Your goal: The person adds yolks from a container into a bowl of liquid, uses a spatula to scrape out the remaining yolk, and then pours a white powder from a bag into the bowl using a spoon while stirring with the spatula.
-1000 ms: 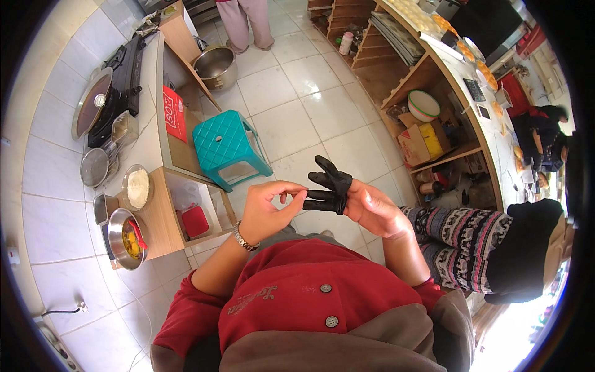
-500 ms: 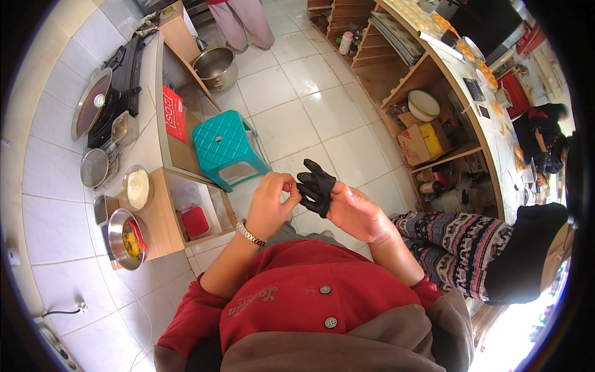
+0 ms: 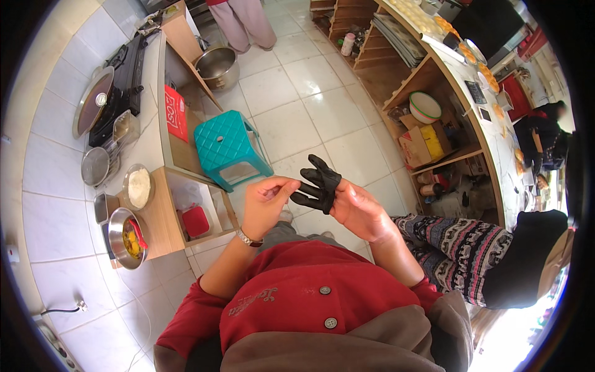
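Note:
A black glove [image 3: 325, 185] covers only the fingers of my right hand [image 3: 367, 214], bunched near the knuckles, with the palm and thumb bare. The gloved fingers are spread apart. My left hand [image 3: 265, 208], with a metal-banded watch [image 3: 250, 239] at its wrist, pinches the tip of one glove finger between thumb and forefinger and draws it taut to the left. Both hands are held in front of my red shirt [image 3: 291, 279], above the tiled floor.
A teal stool [image 3: 226, 142] stands ahead. On the left counter are a bowl of white powder [image 3: 137, 188] and a metal bowl [image 3: 118, 260] with yellow contents and a red utensil. Someone in patterned trousers [image 3: 452, 251] is close on my right, beside open shelving [image 3: 458, 133].
My left hand has shifted slightly left and down, stretching the pinched glove finger farther from my right hand. The gloved fingers have spread a little more.

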Demonstrator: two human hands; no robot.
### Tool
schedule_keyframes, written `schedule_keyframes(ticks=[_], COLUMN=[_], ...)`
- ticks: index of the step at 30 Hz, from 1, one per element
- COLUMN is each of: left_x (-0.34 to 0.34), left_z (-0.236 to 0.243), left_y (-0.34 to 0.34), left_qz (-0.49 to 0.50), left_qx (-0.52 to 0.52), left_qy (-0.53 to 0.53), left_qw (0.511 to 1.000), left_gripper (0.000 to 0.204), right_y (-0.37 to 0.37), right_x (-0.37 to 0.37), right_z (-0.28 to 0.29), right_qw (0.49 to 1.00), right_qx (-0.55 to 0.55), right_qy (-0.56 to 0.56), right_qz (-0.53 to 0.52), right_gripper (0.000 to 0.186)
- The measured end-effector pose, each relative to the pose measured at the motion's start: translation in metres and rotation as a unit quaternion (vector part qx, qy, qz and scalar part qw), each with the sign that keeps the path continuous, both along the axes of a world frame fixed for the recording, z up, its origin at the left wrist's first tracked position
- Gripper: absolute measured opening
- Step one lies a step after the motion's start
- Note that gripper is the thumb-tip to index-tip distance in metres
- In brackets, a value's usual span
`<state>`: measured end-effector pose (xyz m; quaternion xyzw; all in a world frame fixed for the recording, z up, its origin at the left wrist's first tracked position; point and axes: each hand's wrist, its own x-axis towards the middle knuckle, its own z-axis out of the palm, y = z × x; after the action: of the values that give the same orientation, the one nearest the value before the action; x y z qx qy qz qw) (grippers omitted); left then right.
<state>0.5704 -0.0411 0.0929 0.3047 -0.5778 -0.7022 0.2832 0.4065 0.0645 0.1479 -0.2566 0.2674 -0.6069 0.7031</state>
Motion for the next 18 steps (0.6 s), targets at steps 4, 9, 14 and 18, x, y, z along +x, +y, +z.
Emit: schedule_keyframes(ticks=[4, 9, 14, 18], left_x=[0.002, 0.011, 0.010, 0.011], left_z=[-0.021, 0.000, -0.003, -0.007], left_y=[-0.025, -0.026, -0.013, -0.014], left_qz=[0.195, 0.069, -0.039, -0.049], left_qx=[0.022, 0.064, 0.054, 0.038], left_qy=[0.052, 0.035, -0.008, -0.035], left_qw=[0.979, 0.995, 0.998, 0.997], left_gripper=[0.012, 0.013, 0.011, 0.008], right_y=[0.000, -0.003, -0.008, -0.008], right_x=[0.006, 0.006, 0.002, 0.002], right_z=[0.000, -0.006, -0.008, -0.005], right_qw=[0.999, 0.998, 1.000, 0.999], right_qx=[0.028, 0.017, 0.002, 0.034], right_qy=[-0.034, -0.040, 0.007, 0.039], right_qz=[0.014, -0.038, -0.019, 0.001], right_gripper=[0.067, 0.065, 0.063, 0.056])
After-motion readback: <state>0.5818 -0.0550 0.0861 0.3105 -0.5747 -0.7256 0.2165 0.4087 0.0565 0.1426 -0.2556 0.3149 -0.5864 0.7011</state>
